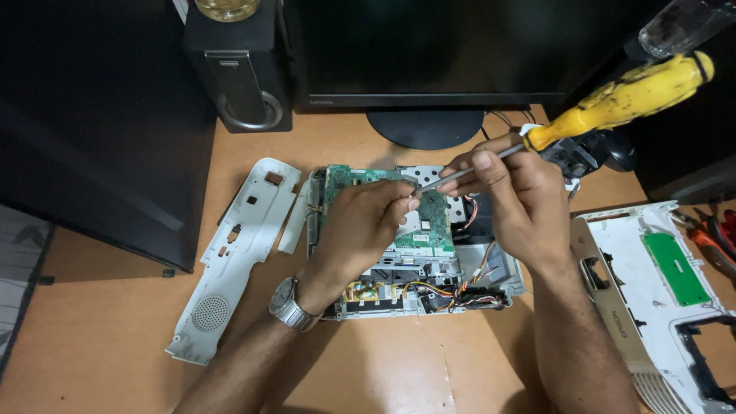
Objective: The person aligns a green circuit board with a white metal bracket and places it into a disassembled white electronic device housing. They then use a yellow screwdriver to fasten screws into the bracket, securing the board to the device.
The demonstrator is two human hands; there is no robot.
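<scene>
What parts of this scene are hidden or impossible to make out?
All in the head view:
- Screwdriver tip: hidden behind the left hand.
- Green circuit board: middle covered by both hands; right hand.
- Open white cover: cut off by the right and bottom edges.
- Monitor: top cut off.

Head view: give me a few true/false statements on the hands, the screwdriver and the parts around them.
1. The right hand grips the shaft of a yellow-handled screwdriver. True.
2. The left hand rests over the green circuit board. True.
3. The left wrist is bare. False: it wears a metal wristwatch.
4. The long white panel lies to the right of the opened device. False: it lies to the left.
</scene>
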